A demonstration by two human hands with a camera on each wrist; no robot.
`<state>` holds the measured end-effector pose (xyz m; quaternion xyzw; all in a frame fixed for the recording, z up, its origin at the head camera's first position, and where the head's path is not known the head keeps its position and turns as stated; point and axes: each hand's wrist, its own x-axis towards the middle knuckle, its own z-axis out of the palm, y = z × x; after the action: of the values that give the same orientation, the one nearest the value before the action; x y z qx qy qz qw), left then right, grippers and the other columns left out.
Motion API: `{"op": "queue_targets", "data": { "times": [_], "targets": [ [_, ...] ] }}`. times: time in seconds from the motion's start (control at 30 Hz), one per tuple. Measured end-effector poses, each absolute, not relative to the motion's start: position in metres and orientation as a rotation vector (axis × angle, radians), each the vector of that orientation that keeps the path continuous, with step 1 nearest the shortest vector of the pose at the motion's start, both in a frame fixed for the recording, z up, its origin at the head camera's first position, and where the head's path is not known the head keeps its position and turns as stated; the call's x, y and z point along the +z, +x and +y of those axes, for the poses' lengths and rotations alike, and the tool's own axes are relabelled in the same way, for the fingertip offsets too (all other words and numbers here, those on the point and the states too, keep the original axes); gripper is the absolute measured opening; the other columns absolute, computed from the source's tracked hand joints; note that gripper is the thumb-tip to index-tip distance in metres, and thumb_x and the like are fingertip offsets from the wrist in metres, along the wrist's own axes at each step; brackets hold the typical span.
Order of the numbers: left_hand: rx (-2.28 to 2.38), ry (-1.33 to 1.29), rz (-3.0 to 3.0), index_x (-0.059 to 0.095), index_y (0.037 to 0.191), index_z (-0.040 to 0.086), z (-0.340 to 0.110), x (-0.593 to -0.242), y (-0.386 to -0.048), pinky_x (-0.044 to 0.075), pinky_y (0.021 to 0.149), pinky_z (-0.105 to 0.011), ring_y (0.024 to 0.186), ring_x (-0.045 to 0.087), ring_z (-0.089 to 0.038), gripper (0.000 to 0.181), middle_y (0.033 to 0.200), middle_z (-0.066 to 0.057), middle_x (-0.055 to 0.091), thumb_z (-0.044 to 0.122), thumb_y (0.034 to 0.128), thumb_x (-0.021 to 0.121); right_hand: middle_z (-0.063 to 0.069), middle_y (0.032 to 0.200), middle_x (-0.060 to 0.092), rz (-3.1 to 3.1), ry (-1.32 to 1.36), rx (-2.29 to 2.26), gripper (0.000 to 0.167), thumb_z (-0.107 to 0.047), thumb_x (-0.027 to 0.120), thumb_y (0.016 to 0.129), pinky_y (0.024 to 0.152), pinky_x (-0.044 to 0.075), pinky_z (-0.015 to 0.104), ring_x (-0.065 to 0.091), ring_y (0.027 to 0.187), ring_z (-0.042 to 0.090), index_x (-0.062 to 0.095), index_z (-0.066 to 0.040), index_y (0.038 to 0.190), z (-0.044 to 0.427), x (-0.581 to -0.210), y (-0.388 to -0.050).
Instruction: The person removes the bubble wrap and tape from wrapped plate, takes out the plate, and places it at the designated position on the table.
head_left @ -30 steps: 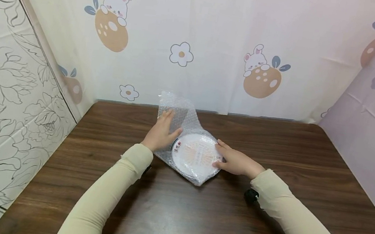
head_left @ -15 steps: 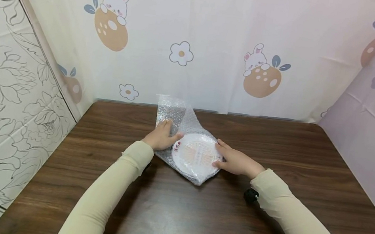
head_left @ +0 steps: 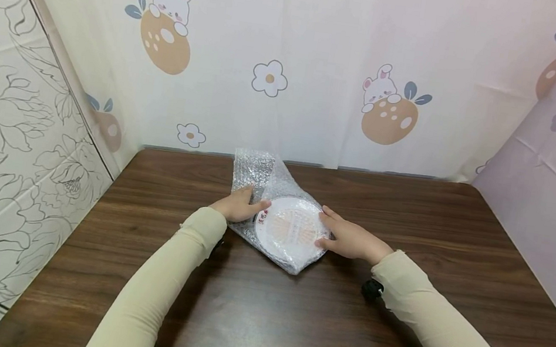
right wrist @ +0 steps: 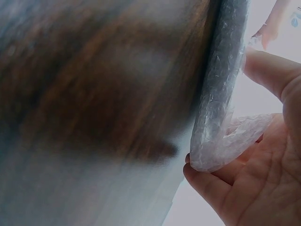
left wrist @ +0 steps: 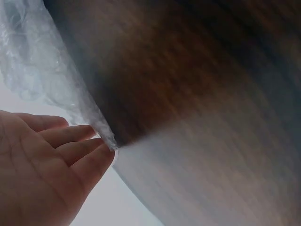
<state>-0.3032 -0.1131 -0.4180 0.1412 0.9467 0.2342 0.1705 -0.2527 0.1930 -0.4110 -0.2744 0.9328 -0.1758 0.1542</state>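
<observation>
A flat round white packet (head_left: pixel 291 229) with red characters and a pale orange print lies inside clear bubble wrap (head_left: pixel 252 165) on the table. My left hand (head_left: pixel 240 205) rests on the wrap at the packet's left, thumb pointing to its rim. In the left wrist view, the extended fingers (left wrist: pixel 89 150) touch the edge of the bubble wrap. At the packet's right rim, my right hand (head_left: pixel 349 236) holds on through the wrap. The right wrist view shows its thumb (right wrist: pixel 270 70) on the upper face and the fingers around a folded wrap corner.
The dark wooden table (head_left: pixel 257 325) extends on all sides of the packet. Behind it hangs a pale curtain (head_left: pixel 326 20) printed with rabbits and flowers. A white floral panel (head_left: pixel 9 112) stands along the left.
My left hand has slid down the bubble wrap toward me, and the wrap's raised far end has come down flatter. My right hand and the packet have stayed in place.
</observation>
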Motion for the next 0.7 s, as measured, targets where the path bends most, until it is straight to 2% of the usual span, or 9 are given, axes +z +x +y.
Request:
{"op": "queue_targets", "data": {
  "times": [0.4,0.7],
  "targets": [
    [0.689,0.432,2.785,0.016,0.155,-0.003,-0.114,-0.409,-0.294,0.018,0.124,-0.043,0.152,0.016,-0.03,0.096,0.162,-0.019,0.019,0.065,0.0939,0.045,0.026,0.162,0.008,2.671,-0.785,-0.509,0.076,-0.031,0.058,0.099,0.118,0.026,0.055,0.022,0.148,0.041,0.021,0.008,0.152,0.193,-0.411,-0.253],
    [0.723,0.426,2.857,0.016,0.155,-0.002,-0.107,-0.403,-0.275,0.018,0.124,-0.044,0.153,0.015,-0.029,0.093,0.163,-0.018,0.018,0.061,0.0953,0.048,0.027,0.162,0.008,2.671,-0.789,-0.512,0.076,-0.031,0.059,0.098,0.117,0.026,0.055,0.022,0.148,0.041,0.021,0.009,0.152,0.193,-0.41,-0.253]
  ]
}}
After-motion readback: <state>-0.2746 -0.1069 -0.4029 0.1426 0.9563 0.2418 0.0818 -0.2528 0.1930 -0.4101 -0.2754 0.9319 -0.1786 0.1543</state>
